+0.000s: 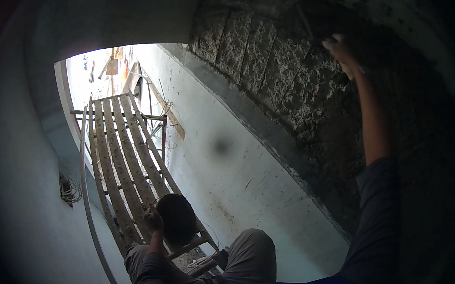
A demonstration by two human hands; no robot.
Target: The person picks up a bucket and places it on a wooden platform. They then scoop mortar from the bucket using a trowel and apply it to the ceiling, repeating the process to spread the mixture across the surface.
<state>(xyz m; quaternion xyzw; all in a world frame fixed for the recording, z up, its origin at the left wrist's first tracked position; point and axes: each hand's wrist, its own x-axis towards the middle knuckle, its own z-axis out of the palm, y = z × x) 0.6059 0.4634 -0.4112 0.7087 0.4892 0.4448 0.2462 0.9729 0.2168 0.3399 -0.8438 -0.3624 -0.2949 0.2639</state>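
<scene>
My left hand (153, 219) is low in front of my lap, its fingers closed at the rim of a dark round pan (176, 220). The pan's inside is too dark to make out. High at the right, my right hand (342, 54) reaches up to a rough, grey mortar surface (275, 61) with scored lines. Its fingers are bent and closed. A thin dark edge shows beside them, but shadow hides what they hold.
A slatted wooden scaffold platform (126, 161) stretches away below me toward a bright opening. Along it runs a pale wall (225, 168); a long curved pole (89, 201) stands at the left. Loose wires (68, 190) stick out of a hole in the left wall.
</scene>
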